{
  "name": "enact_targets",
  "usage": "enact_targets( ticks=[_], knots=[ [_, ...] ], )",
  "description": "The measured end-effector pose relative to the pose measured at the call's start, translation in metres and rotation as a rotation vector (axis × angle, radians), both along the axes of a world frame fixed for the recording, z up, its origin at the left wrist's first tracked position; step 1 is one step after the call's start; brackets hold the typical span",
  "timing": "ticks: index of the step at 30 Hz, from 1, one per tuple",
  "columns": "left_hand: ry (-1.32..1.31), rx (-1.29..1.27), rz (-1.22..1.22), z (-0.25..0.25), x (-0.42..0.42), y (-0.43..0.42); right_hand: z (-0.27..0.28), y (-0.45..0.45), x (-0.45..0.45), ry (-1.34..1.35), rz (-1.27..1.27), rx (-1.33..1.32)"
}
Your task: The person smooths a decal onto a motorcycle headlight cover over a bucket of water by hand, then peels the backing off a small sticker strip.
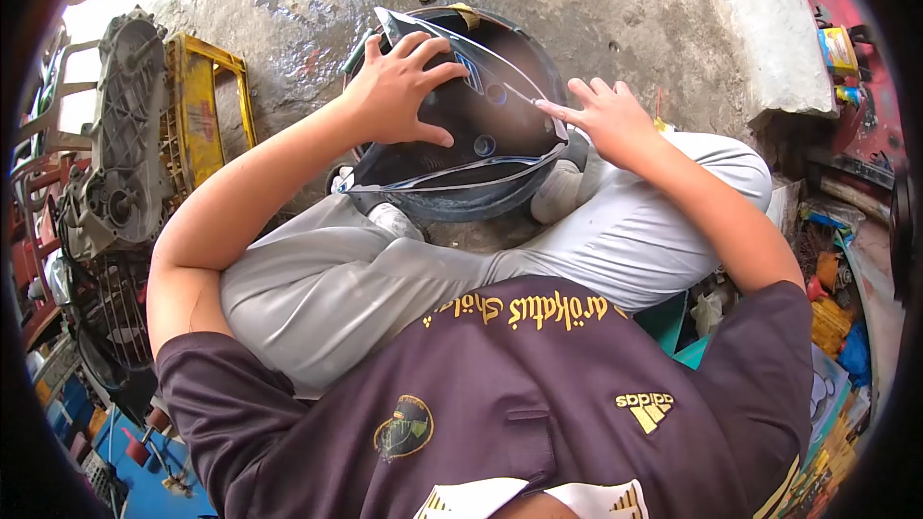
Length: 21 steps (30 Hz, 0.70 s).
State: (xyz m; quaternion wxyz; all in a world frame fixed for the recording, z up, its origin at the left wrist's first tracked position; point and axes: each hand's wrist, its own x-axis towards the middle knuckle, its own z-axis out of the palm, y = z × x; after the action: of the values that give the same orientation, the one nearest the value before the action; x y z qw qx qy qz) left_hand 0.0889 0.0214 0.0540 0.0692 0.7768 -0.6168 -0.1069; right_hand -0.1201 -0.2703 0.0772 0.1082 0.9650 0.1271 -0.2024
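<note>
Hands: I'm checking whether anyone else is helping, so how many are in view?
2: the left hand, spread on the dark panel over the round basin, and the right hand, at the panel's right edge. No others show.

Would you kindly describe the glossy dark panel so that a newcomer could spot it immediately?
Find the round dark basin on the concrete floor, in front of the seated person. The glossy dark panel lies over it, under the spread left hand. Unlike the duller basin, it shines, with pale-outlined edges and a blue marking beside that hand.
</note>
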Motion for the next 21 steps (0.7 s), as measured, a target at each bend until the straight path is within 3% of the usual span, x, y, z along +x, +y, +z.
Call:
enact_targets(
  ticks=[6,9,15,21],
  knots=[
    [-0.027,0.019,0.015,0.001,-0.002,0.000,-0.021,0.021,0.047,-0.252,0.099,0.018],
    [-0.031,0.017,0.010,0.002,-0.003,0.000,-0.023,0.029,0.066,-0.232,0.073,0.037],
    [-0.028,0.047,0.024,0.005,-0.003,-0.001,-0.002,-0.005,0.000,-0.068,0.065,0.016],
    [-0.032,0.061,0.011,0.006,-0.002,-0.002,-0.018,0.008,0.023,-0.214,0.105,0.030]
  ],
)
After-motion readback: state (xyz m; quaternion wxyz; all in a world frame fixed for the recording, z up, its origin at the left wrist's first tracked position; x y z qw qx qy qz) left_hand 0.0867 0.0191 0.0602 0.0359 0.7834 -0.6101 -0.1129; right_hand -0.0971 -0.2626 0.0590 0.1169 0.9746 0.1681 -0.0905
